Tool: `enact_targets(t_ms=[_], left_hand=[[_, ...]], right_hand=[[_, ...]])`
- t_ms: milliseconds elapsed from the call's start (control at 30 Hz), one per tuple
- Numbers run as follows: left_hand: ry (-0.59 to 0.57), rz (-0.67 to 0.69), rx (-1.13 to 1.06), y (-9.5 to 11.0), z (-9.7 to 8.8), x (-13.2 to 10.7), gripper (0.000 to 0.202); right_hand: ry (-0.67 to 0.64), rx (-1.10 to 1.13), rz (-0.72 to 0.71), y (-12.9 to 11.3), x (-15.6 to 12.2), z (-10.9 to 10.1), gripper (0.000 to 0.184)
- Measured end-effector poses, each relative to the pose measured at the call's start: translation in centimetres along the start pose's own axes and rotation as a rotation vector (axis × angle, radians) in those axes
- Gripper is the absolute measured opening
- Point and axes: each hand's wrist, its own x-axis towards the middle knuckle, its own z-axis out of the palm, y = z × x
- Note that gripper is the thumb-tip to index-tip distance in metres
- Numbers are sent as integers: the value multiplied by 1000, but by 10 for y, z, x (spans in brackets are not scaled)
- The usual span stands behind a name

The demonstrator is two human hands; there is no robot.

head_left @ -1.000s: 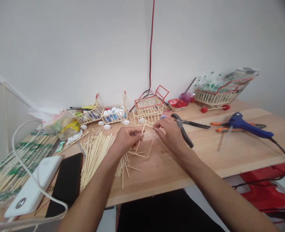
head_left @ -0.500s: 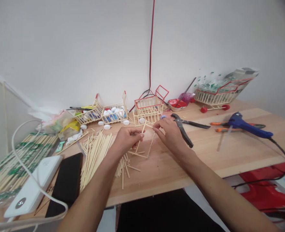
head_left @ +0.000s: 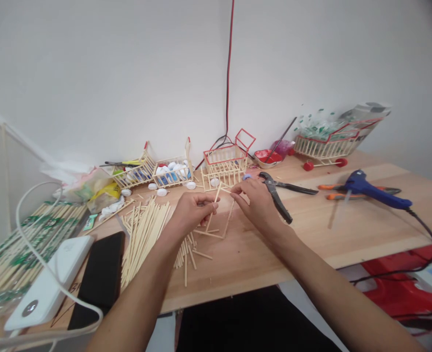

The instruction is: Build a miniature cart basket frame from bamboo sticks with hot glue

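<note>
Between my hands is a small four-sided frame of thin wooden sticks (head_left: 213, 234), tilted, with its lower side at the tabletop. My left hand (head_left: 195, 211) is closed, thumb and fingers pinching the frame's left stick. The fingers of my right hand (head_left: 254, 198) pinch the frame near its upper right corner; the exact contact is partly hidden by the fingertips. Just behind the frame stands a mini shopping cart made of sticks (head_left: 225, 164), with a red rim and red handle. Loose cut sticks (head_left: 146, 239) lie in a heap beside my left forearm.
Right of my right hand lie black-handled cutters (head_left: 280, 200), a blue glue gun (head_left: 377, 193) and orange-handled pliers (head_left: 335, 193). A dish of red paint (head_left: 268, 157) stands behind. More stick carts (head_left: 172, 173) line the wall. A phone (head_left: 102, 274) and white power bank (head_left: 51, 281) lie left.
Both hands keep the same grip on the stick frame, and nothing on the table has moved. The whole view has shifted very slightly.
</note>
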Motion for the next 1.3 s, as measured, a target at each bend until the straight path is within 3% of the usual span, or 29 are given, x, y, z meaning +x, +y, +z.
enact_targets(t_ms=[767,1300], left_hand=[[-21,-15,12,0,0,0,23],[-44,-5,41,0,-2,2,22]], right_hand=[[39,19,-45,-3,1,0,4],[-51,35,-22,-3,2,0,6]])
